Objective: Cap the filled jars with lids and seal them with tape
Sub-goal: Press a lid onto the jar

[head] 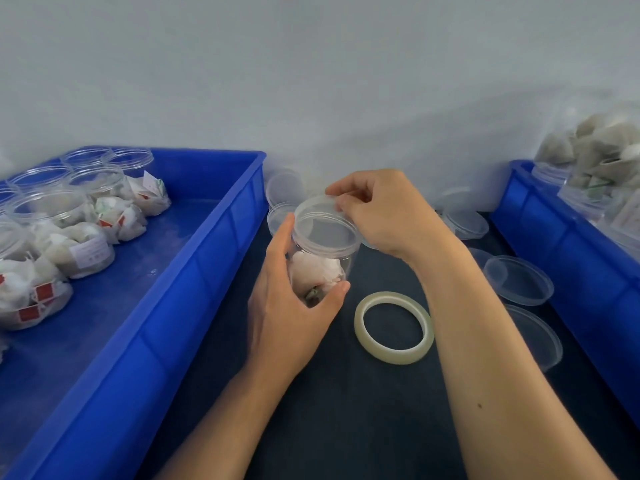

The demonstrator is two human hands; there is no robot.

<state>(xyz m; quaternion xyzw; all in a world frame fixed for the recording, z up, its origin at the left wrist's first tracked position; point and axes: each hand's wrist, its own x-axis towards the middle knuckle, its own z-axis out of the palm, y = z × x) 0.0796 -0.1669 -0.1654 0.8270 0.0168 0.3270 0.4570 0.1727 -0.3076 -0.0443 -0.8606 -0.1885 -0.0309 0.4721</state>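
Two hands are on one clear jar (320,268), held above the dark surface (346,427) at the centre of my view. My left hand (291,306) wraps its body from the 7 o'clock side, thumb across the front and fingers curled behind, so the jar's long axis leans slightly, mouth tipped toward 1 o'clock. My right hand (384,216) comes in from 3 o'clock and pinches the far rim of the clear lid (325,225), which sits on the mouth; I cannot tell whether it is fully seated. White pouches fill the jar's lower half.

The move ahead, as I judge it, turns on the lid lying square to that tilted axis, so my right hand is the one that must press or twist while the left steadies.

The tape roll (394,328) lies flat at 4 o'clock, just beside my right forearm and nearest that hand. Spare lids (519,280) are scattered at 3 o'clock, more at 12. The left blue bin (194,271) holding filled open jars (52,216) walls off 9 o'clock; the right blue bin (561,244) closes 3 o'clock. Open room is the dark strip toward 6 o'clock.
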